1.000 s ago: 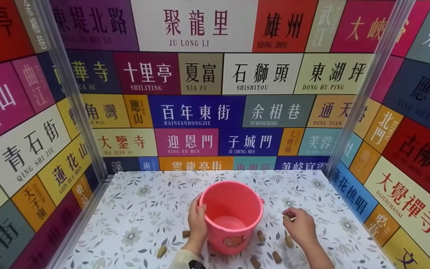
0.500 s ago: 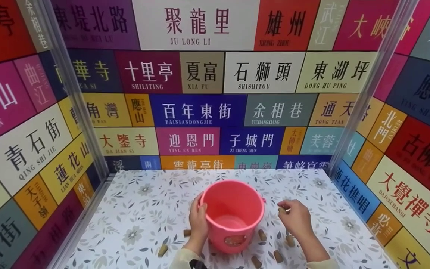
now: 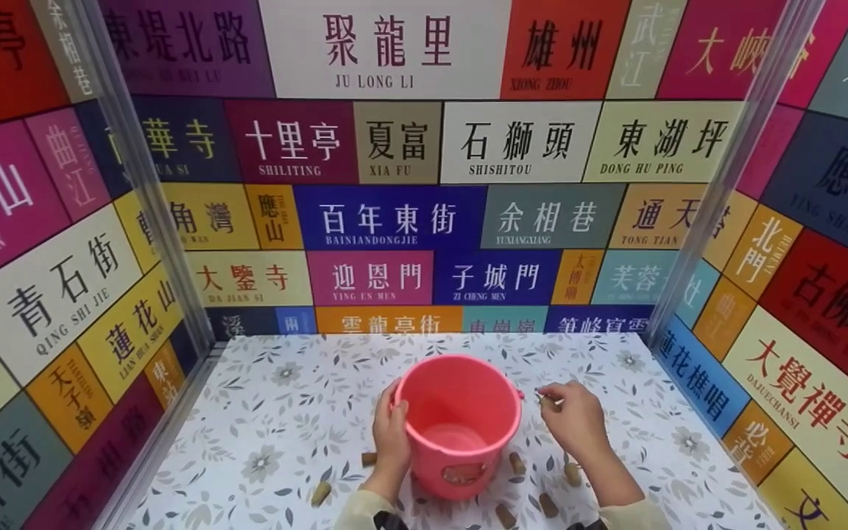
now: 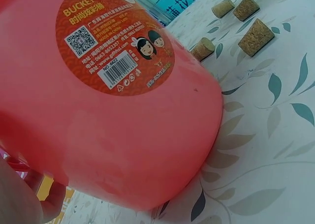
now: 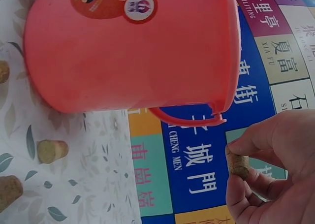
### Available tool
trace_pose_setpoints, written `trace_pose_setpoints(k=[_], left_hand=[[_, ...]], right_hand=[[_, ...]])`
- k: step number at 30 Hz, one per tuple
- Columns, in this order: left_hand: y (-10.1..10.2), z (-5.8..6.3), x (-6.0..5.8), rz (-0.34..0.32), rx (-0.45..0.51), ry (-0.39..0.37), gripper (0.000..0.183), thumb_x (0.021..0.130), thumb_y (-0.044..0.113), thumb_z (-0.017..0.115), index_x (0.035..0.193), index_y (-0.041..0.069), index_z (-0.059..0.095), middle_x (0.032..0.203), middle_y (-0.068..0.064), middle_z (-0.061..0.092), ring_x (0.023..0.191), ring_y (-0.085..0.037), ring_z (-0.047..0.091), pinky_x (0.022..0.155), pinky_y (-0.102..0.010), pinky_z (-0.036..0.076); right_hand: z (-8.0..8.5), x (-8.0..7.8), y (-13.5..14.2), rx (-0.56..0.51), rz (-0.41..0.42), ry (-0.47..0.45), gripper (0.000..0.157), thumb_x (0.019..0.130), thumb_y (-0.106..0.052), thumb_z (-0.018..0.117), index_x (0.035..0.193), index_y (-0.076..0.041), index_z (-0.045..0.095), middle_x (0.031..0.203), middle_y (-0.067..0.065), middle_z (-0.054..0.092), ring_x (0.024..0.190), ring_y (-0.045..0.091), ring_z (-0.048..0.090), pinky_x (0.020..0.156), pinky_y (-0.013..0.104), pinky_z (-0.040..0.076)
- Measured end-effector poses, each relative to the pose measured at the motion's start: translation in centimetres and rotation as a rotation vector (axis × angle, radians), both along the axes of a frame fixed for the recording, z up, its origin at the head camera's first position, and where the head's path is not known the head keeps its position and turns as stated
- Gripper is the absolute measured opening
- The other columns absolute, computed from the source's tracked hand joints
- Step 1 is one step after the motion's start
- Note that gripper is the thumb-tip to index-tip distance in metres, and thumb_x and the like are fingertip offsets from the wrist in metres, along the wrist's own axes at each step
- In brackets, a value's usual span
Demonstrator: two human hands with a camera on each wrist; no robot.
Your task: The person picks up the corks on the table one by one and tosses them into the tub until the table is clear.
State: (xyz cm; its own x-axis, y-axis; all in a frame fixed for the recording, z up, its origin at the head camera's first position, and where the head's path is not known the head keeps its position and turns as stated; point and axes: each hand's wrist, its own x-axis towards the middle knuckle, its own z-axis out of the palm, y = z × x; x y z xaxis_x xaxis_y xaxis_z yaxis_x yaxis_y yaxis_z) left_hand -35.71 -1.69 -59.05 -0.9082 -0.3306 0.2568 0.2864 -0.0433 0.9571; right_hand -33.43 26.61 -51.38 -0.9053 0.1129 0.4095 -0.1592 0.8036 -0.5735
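While the left hand (image 3: 391, 438) holds one pink bucket (image 3: 461, 390) by its rim, the right hand (image 3: 577, 421) pinches one small cork (image 5: 238, 164) beside the bucket, outside it. Six more corks (image 3: 517, 463) lie on the flowery table (image 3: 247, 412): four to the bucket's right, two to its left. The left arm partly hides one. Bright walls (image 3: 394, 221) with big words stand around.

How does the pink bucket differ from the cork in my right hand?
The bucket is smooth and pink; the cork is brown and mottled. The bucket is far larger than the cork. Your left hand grips the bucket, while your right hand pinches the cork. Both are held.
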Motion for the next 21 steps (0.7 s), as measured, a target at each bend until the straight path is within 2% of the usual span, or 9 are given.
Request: trace_pose_setpoints(k=[5, 9, 21], left_hand=[[-0.2, 0.1, 0.2, 0.000, -0.004, -0.023, 0.044, 0.105, 0.008, 0.051, 0.148, 0.003, 0.058, 0.149, -0.018, 0.062, 0.137, -0.036, 0.059, 0.116, -0.048, 0.050], [0.0, 0.1, 0.3, -0.002, -0.004, -0.034, 0.044, 0.105, 0.008, 0.051, 0.148, 0.004, 0.058, 0.150, -0.018, 0.061, 0.139, -0.037, 0.058, 0.118, -0.053, 0.048], [-0.2, 0.0, 0.2, 0.006, 0.003, -0.028, 0.045, 0.104, 0.008, 0.052, 0.149, 0.004, 0.057, 0.150, -0.019, 0.061, 0.138, -0.039, 0.059, 0.117, -0.053, 0.049]], right_hand=[[0.8, -0.4, -0.8, 0.000, 0.016, 0.022, 0.020, 0.091, -0.006, 0.070, 0.106, -0.006, 0.083, 0.096, 0.011, 0.074, 0.088, 0.030, 0.072, 0.079, 0.048, 0.060], [1.3, -0.5, -1.2, -0.010, 0.029, 0.045, 0.020, 0.092, -0.006, 0.071, 0.108, -0.005, 0.083, 0.095, 0.012, 0.074, 0.085, 0.029, 0.073, 0.076, 0.044, 0.060], [2.4, -0.9, -3.2, -0.078, 0.043, 0.018, 0.022, 0.093, -0.008, 0.072, 0.111, -0.006, 0.083, 0.096, 0.010, 0.072, 0.087, 0.026, 0.074, 0.075, 0.039, 0.062]])
